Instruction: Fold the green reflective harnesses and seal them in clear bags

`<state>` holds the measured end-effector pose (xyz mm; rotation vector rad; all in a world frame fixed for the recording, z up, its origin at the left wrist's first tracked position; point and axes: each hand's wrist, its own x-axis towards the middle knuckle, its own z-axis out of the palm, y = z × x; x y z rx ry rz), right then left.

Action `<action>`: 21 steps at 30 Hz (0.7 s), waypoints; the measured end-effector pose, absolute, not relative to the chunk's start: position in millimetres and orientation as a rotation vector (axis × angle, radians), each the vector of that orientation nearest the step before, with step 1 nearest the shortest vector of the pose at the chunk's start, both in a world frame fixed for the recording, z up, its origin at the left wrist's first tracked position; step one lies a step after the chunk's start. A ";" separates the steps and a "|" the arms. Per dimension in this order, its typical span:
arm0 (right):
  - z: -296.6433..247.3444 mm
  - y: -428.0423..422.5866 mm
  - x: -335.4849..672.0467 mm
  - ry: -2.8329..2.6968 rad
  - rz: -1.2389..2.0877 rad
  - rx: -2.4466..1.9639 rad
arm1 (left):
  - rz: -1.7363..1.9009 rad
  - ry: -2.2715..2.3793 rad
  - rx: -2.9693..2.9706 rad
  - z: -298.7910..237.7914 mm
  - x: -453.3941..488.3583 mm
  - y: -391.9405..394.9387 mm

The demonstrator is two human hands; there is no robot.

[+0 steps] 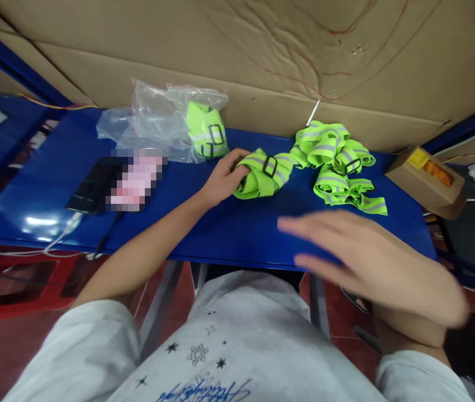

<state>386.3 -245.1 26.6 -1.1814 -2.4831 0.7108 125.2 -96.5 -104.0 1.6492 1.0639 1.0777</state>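
Folded neon strap bundle (265,176), centre frame on blue counter (229,229), long axis left-right: left hand (221,180) curled around its left end; right hand (371,262) (blurred, lower right) flat, fingers spread, empty, farther off.

The folded strap (258,181) is soft yellow-green cloth with shiny grey stripes and a black plastic buckle (270,166), and the strap pile (338,162) is the same cloth. The table (229,234) is smooth, shiny blue, the bag (153,120) is thin, clear, crinkly plastic, and the wall (262,50) behind is rough, dull brown cardboard.
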 end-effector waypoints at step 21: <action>-112.4 -160.6 355.7 -1.227 1.667 -1.265 | 0.826 0.779 1.294 -110.3 129.8 -119.9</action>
